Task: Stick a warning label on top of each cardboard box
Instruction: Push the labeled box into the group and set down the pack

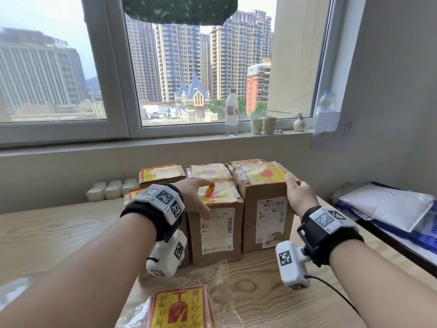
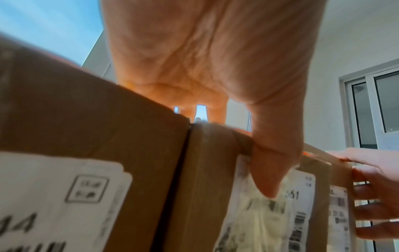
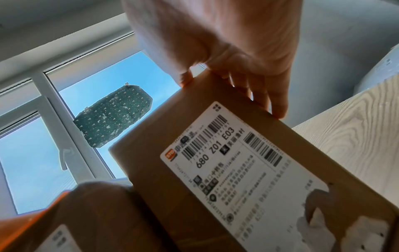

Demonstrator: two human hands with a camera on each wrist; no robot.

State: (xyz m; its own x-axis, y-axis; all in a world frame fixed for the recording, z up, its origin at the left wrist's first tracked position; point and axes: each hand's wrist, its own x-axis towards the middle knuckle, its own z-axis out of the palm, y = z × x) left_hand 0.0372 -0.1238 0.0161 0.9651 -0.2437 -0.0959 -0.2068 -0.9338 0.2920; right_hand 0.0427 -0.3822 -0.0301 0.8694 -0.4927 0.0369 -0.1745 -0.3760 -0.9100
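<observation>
Brown cardboard boxes [image 1: 216,230] stand upright, clustered touching on the pale wood surface [image 1: 272,287], each visible top bearing a yellow-and-red warning label [image 1: 218,192]. Stack of spare yellow-and-red labels [image 1: 181,308] lies flat at the near edge.

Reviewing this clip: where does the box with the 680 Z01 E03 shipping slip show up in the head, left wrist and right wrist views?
Head: 680 box, front right of the group, right hand on its top right corner.
Left wrist: far right edge, a narrow strip behind the neighbouring box.
Right wrist: fills the centre, slip facing the camera.
Shared landmark: the right hand gripping its top edge.
</observation>
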